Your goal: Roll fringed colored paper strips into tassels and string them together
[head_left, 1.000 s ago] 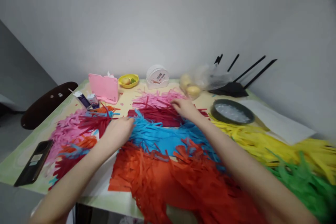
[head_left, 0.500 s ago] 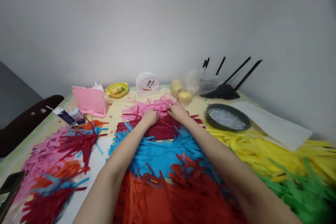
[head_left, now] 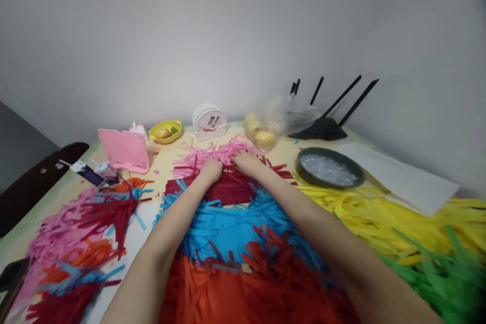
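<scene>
My left hand (head_left: 212, 168) and my right hand (head_left: 246, 163) reach forward, close together, with fingers curled at the far edge of the dark red fringed paper (head_left: 231, 187). Both look closed on its strips, though the fingertips are partly hidden. Just beyond them lies pink fringed paper (head_left: 212, 153). Nearer to me, blue fringed paper (head_left: 224, 228) spreads under my forearms. Orange-red fringed paper (head_left: 216, 288) is nearest, its cut strips curling up.
On the left are mixed tassels (head_left: 108, 210), pink strips (head_left: 63, 228) and a pink tablet case (head_left: 125, 151). To the right are a dark round pan (head_left: 330, 182), yellow strips (head_left: 372, 217), green strips (head_left: 436, 273) and white paper (head_left: 398, 177). A black router (head_left: 322, 130) stands behind.
Both hands stay at the dark red paper, the right one shifted slightly left. The whole view has moved a little.
</scene>
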A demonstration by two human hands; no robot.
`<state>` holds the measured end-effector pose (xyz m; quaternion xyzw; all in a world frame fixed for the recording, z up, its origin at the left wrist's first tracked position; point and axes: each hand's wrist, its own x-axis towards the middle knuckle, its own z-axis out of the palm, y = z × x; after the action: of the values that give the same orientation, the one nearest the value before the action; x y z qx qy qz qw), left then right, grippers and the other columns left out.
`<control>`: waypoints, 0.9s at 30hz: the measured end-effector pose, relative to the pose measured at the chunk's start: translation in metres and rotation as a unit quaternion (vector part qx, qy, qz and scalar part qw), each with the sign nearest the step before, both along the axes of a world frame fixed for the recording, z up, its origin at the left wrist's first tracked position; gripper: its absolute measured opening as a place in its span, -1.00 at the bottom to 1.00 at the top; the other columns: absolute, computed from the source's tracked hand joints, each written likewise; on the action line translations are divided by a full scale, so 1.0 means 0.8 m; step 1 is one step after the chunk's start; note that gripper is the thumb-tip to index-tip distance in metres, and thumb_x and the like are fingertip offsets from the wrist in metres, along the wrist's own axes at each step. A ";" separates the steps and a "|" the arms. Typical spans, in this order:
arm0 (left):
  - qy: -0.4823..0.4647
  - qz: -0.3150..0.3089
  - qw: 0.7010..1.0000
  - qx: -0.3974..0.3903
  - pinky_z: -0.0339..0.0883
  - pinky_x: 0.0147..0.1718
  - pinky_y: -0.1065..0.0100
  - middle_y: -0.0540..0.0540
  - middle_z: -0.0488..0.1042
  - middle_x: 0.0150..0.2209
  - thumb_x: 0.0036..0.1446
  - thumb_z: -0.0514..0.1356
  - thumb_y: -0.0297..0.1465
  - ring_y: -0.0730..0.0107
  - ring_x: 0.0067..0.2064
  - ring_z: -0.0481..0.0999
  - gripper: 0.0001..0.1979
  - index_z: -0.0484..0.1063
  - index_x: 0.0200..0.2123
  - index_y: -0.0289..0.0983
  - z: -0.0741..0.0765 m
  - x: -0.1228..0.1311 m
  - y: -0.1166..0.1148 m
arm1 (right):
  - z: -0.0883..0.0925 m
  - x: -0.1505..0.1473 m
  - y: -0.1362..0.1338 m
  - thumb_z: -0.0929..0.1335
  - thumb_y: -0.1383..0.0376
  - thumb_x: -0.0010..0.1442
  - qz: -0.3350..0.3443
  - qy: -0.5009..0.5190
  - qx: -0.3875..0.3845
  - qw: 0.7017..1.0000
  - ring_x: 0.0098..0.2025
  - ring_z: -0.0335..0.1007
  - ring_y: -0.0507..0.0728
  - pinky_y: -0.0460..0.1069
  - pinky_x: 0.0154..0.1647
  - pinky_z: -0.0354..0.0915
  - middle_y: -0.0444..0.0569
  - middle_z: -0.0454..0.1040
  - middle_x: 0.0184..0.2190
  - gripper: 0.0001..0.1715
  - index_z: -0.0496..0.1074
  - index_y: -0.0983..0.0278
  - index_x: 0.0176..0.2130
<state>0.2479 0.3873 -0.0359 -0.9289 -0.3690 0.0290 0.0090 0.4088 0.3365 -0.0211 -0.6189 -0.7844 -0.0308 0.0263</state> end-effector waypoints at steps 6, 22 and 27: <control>0.005 -0.031 0.997 -0.068 0.43 -0.06 0.08 -0.19 0.41 0.05 0.27 0.16 -0.29 0.22 -0.01 0.47 -0.67 0.37 0.05 -0.30 0.011 -0.009 0.015 | -0.007 0.016 0.012 0.34 0.20 0.30 0.004 -0.008 -0.038 0.999 -0.02 0.42 0.18 0.17 -0.03 0.39 0.07 0.41 0.03 -0.62 0.38 0.32 0.06; 0.000 0.020 0.990 -0.143 0.44 -0.07 0.09 -0.19 0.42 0.03 0.27 0.16 -0.28 0.23 -0.03 0.48 -0.66 0.37 0.05 -0.30 0.028 0.002 0.034 | -0.007 0.023 0.021 0.33 0.19 0.31 -0.015 0.014 -0.116 0.993 -0.07 0.44 0.15 0.14 -0.07 0.42 0.05 0.43 0.00 -0.63 0.38 0.31 0.05; -0.002 0.024 0.990 -0.137 0.44 -0.07 0.09 -0.19 0.42 0.04 0.27 0.16 -0.28 0.23 -0.03 0.48 -0.66 0.37 0.05 -0.30 0.033 0.003 0.032 | -0.007 0.023 0.022 0.33 0.19 0.30 -0.015 0.014 -0.115 0.993 -0.06 0.44 0.16 0.14 -0.07 0.41 0.05 0.44 -0.01 -0.64 0.38 0.32 0.04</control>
<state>0.2503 0.4129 -0.0099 -0.9123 -0.3838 0.0777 -0.1197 0.4275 0.3537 -0.0270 -0.6299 -0.7729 0.0682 -0.0347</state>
